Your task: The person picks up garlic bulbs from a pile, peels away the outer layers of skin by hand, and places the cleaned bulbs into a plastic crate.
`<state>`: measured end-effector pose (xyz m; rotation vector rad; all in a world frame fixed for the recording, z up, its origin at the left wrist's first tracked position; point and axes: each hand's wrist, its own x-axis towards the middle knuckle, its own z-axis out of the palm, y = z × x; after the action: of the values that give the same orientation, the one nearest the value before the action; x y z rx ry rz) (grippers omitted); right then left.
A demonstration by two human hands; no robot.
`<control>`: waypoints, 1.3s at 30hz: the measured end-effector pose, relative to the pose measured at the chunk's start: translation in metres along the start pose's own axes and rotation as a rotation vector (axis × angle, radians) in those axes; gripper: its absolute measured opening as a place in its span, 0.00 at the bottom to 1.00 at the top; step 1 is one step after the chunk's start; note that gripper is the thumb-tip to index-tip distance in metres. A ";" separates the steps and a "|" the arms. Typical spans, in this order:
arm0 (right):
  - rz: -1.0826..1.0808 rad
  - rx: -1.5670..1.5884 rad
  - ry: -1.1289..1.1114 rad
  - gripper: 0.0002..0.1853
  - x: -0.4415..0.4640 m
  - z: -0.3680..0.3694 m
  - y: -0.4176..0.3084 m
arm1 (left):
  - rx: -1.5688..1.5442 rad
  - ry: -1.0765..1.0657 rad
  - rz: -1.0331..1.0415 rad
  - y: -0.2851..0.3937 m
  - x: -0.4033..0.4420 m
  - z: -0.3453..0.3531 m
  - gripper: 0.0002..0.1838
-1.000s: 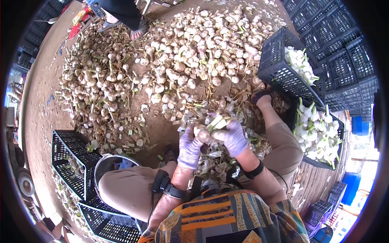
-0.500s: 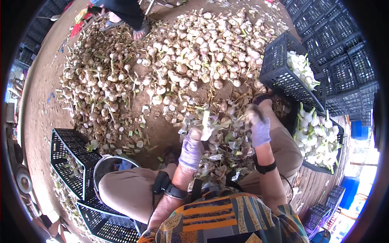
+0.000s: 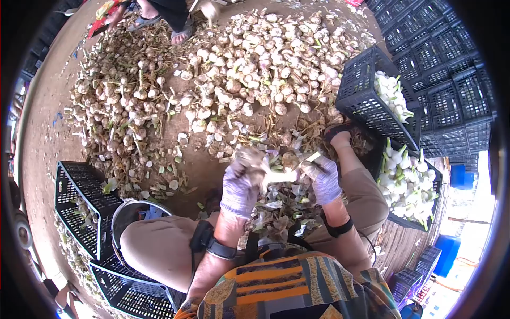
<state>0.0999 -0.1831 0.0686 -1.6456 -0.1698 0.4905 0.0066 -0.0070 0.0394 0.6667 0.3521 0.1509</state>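
My left hand (image 3: 240, 183), in a pale dirty glove, is closed and blurred at the fingers. A white garlic stalk (image 3: 279, 176) reaches from it toward the right hand; its bulb is mostly hidden by the fingers. My right hand (image 3: 322, 178), gloved too, pinches a brownish unpeeled garlic bulb (image 3: 289, 160) whose cut stalk shows above the fingers. The hands are close together in front of my body. Beneath them lies a heap of loose garlic skins and leaf scraps (image 3: 279, 207).
Unpeeled garlic (image 3: 265, 64) is piled across the ground ahead. Cleaned garlic (image 3: 406, 178) fills a black crate at right, below a tilted crate (image 3: 356, 85). More crates (image 3: 79, 212) and a bucket (image 3: 121, 220) stand at left. Another person's foot (image 3: 181, 34) is beyond the pile.
My right hand has moved left and picked up clarity, now showing an unpeeled bulb. My left hand has shifted slightly left; its garlic stalk has swung from upright to sideways.
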 end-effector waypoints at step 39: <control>-0.078 -0.044 -0.083 0.25 -0.018 0.025 0.003 | 0.075 0.069 -0.180 -0.005 -0.010 0.032 0.26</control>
<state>0.0731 -0.1681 0.0685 -1.6556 -0.3072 0.4993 0.0092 -0.0317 0.0627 0.7019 0.4842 -0.0111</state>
